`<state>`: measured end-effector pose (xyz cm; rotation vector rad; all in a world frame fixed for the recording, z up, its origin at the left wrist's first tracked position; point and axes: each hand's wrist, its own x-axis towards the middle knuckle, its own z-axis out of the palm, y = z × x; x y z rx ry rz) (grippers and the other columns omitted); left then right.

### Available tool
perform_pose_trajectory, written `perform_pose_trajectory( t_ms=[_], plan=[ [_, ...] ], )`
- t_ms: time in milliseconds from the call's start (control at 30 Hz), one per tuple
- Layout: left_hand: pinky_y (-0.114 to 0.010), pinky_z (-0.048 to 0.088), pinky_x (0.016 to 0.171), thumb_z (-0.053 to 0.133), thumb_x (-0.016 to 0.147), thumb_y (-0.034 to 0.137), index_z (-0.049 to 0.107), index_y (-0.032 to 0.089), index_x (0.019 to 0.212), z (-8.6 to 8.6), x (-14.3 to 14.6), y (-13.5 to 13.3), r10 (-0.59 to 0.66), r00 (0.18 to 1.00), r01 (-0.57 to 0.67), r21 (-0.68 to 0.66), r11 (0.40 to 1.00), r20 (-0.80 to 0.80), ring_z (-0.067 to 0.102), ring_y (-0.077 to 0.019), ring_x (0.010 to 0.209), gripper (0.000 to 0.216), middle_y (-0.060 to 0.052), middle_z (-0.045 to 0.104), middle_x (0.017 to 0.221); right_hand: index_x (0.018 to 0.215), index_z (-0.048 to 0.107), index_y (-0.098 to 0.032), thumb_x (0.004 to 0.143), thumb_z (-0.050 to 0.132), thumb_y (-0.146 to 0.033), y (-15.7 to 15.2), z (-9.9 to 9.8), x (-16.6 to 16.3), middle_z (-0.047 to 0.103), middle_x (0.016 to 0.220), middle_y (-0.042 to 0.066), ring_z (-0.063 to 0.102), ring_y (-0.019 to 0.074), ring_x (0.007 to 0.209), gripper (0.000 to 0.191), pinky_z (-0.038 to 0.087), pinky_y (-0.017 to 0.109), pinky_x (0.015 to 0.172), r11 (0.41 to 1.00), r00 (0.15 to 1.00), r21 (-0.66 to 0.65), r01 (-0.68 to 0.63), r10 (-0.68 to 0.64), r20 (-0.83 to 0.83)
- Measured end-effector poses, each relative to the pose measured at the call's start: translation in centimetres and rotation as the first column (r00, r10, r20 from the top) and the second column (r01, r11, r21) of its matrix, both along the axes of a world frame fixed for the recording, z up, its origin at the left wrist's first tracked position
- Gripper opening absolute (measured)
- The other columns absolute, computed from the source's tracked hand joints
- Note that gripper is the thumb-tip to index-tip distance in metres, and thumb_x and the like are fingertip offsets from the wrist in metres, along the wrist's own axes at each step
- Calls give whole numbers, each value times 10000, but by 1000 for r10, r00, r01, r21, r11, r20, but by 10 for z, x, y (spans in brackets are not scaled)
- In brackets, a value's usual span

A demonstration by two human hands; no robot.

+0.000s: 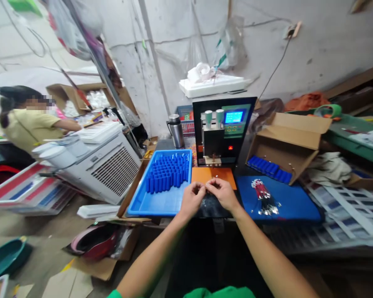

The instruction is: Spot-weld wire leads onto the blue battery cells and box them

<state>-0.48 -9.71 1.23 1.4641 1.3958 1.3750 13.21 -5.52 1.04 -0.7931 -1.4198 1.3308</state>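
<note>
My left hand [192,198] and my right hand [224,193] meet just in front of the orange plate [200,174] of a black machine [244,128]. The fingers of both are pinched together, their tips almost touching. Whatever they hold is too small and too covered to make out. Left of my hands, upright blue cylinders [164,181] fill the back of a blue tray [161,203]. To the right, a bunch of short red and black wires [262,194] with shiny metal ends lies on a blue mat [292,205].
An open cardboard box [286,142] with blue cylinders stands behind the mat. A steel flask [175,131] is behind the tray. White foam [214,85] rests atop the machine. Farther left are a grey air cooler [112,174] and another person [34,120] in yellow.
</note>
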Motion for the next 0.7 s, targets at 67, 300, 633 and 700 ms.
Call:
perform_pose_trajectory(
  t_ms=[67, 300, 633, 700],
  plan=[
    [-265, 481, 679, 580, 856, 359, 645, 154, 825, 1, -18, -6, -38, 993, 38, -6, 999, -112, 606, -150, 709, 218, -32, 667, 765, 696, 660, -166, 746, 705, -431, -2, -4, 0, 612, 648, 13, 547, 148, 615, 273, 442, 273, 626, 1000, 1000, -4, 13, -13, 24],
    [-395, 461, 889, 624, 813, 171, 546, 176, 1280, 10, -128, 4, 77, 409, -125, 28, 992, -909, 593, -275, 1032, 474, -138, 609, 1135, 699, 668, -159, 717, 716, -465, -2, -22, 8, 582, 556, 2, 505, 128, 513, 310, 405, 258, 537, 988, 994, -111, 108, -109, -2],
    [-331, 474, 774, 580, 794, 150, 580, 217, 1034, -14, -158, 5, 95, 521, -126, 34, 991, -848, 595, -215, 856, 250, -66, 589, 993, 706, 692, -166, 679, 754, -517, -4, -31, 10, 608, 579, 23, 522, 146, 510, 357, 417, 270, 496, 977, 991, -183, 113, -124, -50],
    [-303, 472, 732, 583, 806, 208, 572, 217, 972, -12, -158, -1, 96, 638, -131, 16, 991, -764, 592, -185, 768, 167, -25, 606, 871, 712, 695, -166, 686, 754, -499, -2, -32, 14, 610, 581, 21, 523, 141, 511, 340, 422, 266, 497, 974, 988, -189, 124, -138, -63]
  ],
)
